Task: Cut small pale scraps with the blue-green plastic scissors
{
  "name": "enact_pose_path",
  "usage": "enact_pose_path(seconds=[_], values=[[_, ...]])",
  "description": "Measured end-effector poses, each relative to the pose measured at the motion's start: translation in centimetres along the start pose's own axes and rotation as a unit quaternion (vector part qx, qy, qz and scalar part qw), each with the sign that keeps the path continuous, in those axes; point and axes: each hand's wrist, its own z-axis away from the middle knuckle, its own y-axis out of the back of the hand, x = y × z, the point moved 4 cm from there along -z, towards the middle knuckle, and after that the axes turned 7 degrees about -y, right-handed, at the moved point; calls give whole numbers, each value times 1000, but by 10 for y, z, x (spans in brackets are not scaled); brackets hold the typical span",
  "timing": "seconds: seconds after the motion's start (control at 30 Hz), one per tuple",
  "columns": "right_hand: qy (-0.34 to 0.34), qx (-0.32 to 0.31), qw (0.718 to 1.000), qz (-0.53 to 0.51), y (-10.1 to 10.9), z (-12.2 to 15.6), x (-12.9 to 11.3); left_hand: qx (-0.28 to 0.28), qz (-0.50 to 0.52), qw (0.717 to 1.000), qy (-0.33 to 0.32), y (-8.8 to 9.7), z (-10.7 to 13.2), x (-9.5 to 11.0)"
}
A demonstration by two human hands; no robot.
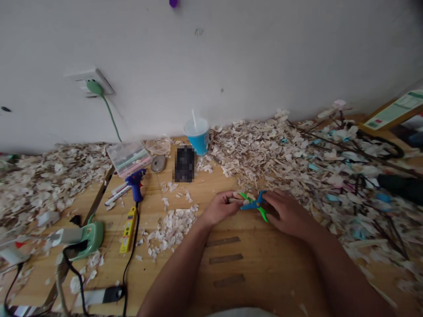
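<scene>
My right hand (286, 212) is closed round the handles of small blue and green scissors (255, 204), whose blades point left. My left hand (220, 207) is pinched on a thin pale stick (236, 200) that reaches toward the scissor blades. Both hands rest on the wooden table (257, 259) near its middle. A small heap of pale cut chips (172, 226) lies just left of my left hand.
Deep piles of pale shavings (274, 145) cover the back and right. A blue cup (197, 135) stands by the wall. A blue glue gun (135, 184), yellow utility knife (128, 229), green tool (89, 235) and cables lie at left. Dark twigs (357, 149) lie right.
</scene>
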Motion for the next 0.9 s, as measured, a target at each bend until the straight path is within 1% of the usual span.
enact_pose_path(seconds=[0.07, 0.1, 0.17, 0.33, 0.47, 0.63, 0.8, 0.9], values=[[-4, -5, 1000, 6, 1, -1, -4, 28, -13, 999, -21, 4, -2, 1], [-5, -5, 1000, 10, 0, -2, -7, 33, -17, 999, -28, 4, -3, 1], [-7, 2, 1000, 18, 0, -2, -11, 23, -22, 999, -35, 3, -4, 1], [-11, 27, 999, 37, -1, -3, -14, -7, -22, 1000, -16, -3, -4, 1], [-1, 30, 999, 36, -1, -2, -14, -11, -10, 1000, -8, -3, -5, -2], [10, 25, 998, 55, -5, -1, -10, -12, -7, 1000, -20, 0, -6, -11], [15, 29, 997, 72, -9, 0, -6, -8, -20, 999, -39, 3, -3, -4], [23, 39, 996, 74, -8, 2, -6, -24, -46, 998, -36, 2, 0, -1]])
